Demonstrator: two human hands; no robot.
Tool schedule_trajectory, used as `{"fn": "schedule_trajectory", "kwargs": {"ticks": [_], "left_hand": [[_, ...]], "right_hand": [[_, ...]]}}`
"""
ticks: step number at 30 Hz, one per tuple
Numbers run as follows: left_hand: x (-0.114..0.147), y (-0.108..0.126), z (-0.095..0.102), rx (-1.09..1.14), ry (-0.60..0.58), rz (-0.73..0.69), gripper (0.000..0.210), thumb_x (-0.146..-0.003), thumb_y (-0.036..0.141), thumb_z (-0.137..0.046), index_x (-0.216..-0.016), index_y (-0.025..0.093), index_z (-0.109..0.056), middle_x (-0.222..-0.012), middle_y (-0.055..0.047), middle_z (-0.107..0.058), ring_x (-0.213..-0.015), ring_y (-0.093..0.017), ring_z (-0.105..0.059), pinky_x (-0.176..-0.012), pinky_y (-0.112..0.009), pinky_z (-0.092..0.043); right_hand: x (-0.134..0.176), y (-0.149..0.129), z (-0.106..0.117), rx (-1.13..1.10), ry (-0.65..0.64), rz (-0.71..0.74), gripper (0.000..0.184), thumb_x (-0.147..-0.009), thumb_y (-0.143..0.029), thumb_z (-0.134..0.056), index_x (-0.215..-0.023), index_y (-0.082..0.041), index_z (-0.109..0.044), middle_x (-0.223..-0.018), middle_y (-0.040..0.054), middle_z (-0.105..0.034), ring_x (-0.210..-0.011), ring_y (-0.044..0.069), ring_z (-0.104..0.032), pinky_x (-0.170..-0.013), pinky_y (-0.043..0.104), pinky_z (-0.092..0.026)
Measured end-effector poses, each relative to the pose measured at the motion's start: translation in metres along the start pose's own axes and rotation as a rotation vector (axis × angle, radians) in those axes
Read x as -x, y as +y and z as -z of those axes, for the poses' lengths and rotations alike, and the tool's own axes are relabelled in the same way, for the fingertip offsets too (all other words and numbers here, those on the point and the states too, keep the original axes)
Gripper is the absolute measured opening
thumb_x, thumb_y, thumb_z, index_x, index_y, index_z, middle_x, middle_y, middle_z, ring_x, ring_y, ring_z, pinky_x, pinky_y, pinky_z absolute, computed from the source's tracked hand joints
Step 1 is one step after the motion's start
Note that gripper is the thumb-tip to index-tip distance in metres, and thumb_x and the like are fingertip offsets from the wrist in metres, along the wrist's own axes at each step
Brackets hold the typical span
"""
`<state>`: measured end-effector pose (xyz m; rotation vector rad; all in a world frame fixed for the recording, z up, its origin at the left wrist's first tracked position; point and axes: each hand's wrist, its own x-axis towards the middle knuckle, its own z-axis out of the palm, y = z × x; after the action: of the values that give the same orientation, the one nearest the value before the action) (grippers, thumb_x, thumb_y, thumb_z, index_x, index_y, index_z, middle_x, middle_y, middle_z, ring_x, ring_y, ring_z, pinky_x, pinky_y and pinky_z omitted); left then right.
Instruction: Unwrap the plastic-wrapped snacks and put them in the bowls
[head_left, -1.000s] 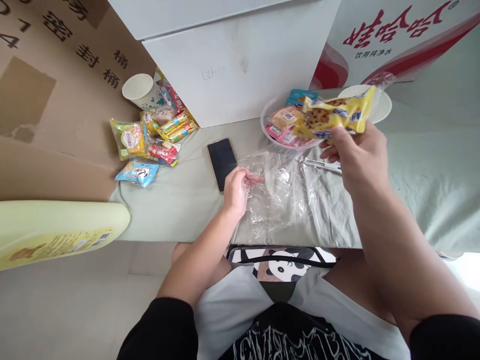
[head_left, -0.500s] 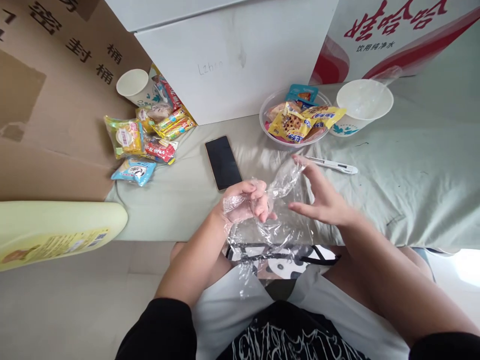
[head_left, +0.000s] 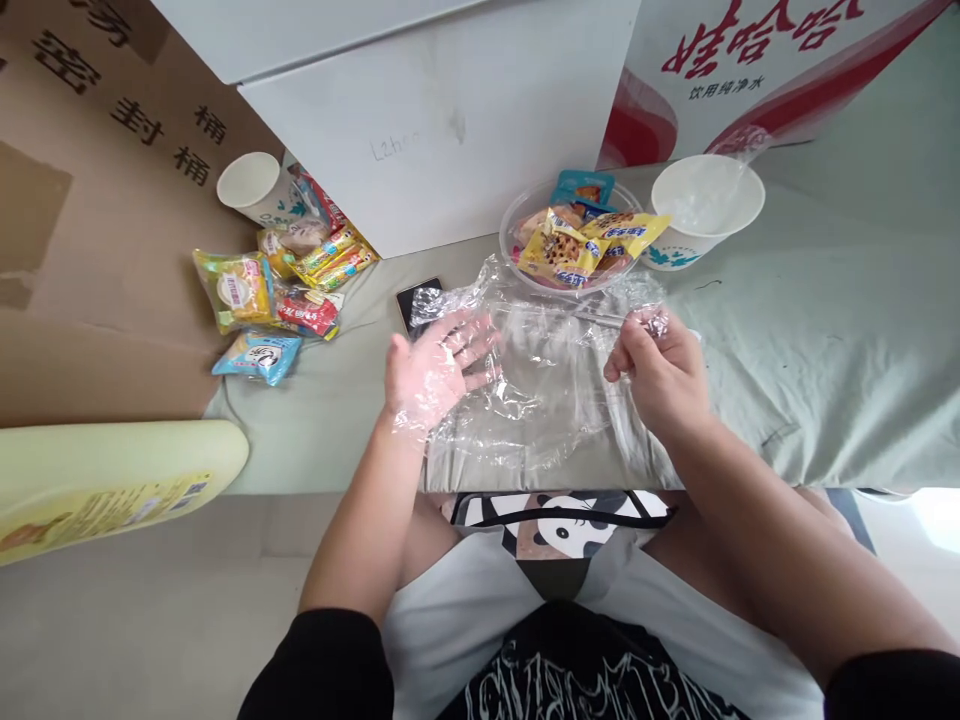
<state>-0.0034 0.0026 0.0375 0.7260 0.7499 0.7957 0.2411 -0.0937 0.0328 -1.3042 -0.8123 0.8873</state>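
Note:
A sheet of thin clear plastic film [head_left: 536, 390] stretches between my two hands above the cloth-covered surface. My left hand [head_left: 439, 370] is open, palm up and fingers spread, with film lying against the palm and fingers. Whether the film lies over the hand or wraps it I cannot tell. My right hand [head_left: 660, 365] is closed on the film's right side, thumb and fingers pinched together. Behind the film, a phone [head_left: 409, 300] is partly covered, and the white utility knife [head_left: 600, 318] shows only faintly.
A clear bowl [head_left: 514, 255] of wrapped snacks stands behind the film, beside a paper cup [head_left: 697, 215] with crumpled plastic in it. Several snack packets [head_left: 259, 355] and another paper cup [head_left: 251, 185] are at the left. White [head_left: 450, 130] and brown boxes [head_left: 90, 250] stand around.
My hands have moved apart and the bunched film has spread out between them. My left hand has opened from curled fingers; my right hand has closed on the film.

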Motion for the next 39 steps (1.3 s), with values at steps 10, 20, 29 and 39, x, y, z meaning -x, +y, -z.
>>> {"fn": "schedule_trajectory", "kwargs": {"ticks": [10,20,29,39], "left_hand": [[-0.003,-0.005,0.006,-0.253,0.004,0.147,0.044,-0.065,0.038,-0.090,-0.100,0.015,-0.076,-0.104,-0.013,-0.081,-0.085,-0.025,-0.079,-0.069,-0.031,-0.062],[0.000,-0.018,-0.001,-0.360,-0.035,0.174,0.052,-0.067,0.042,-0.092,-0.110,0.017,-0.076,-0.116,-0.014,-0.080,-0.090,-0.024,-0.078,-0.063,-0.025,-0.059],[0.006,-0.018,0.003,-0.279,-0.240,0.161,0.094,-0.057,0.053,-0.097,-0.140,0.023,-0.065,-0.157,-0.021,-0.055,-0.136,-0.042,-0.060,-0.087,-0.039,-0.062],[0.000,-0.014,-0.006,-0.144,0.009,0.158,0.046,-0.089,0.052,-0.066,-0.113,0.015,-0.078,-0.111,-0.015,-0.080,-0.094,-0.025,-0.077,-0.072,-0.030,-0.061]], "right_hand": [[-0.003,-0.003,0.004,0.032,0.016,-0.034,0.040,-0.086,-0.059,-0.075,-0.085,-0.026,-0.052,-0.053,-0.0085,-0.048,-0.043,0.010,-0.040,-0.040,0.024,-0.029],[-0.003,0.004,0.005,0.086,0.022,-0.036,0.039,-0.089,-0.060,-0.070,-0.087,-0.028,-0.049,-0.058,-0.0074,-0.044,-0.045,0.011,-0.041,-0.042,0.026,-0.031],[-0.005,0.008,0.009,0.138,0.181,0.009,0.035,-0.092,-0.056,-0.070,-0.084,-0.027,-0.052,-0.056,-0.0065,-0.045,-0.045,0.011,-0.039,-0.042,0.027,-0.031],[-0.010,0.013,0.015,0.017,0.044,-0.011,0.038,-0.090,-0.059,-0.066,-0.112,-0.032,-0.052,-0.089,-0.0005,-0.065,-0.071,0.016,-0.067,-0.064,0.032,-0.057]]}}
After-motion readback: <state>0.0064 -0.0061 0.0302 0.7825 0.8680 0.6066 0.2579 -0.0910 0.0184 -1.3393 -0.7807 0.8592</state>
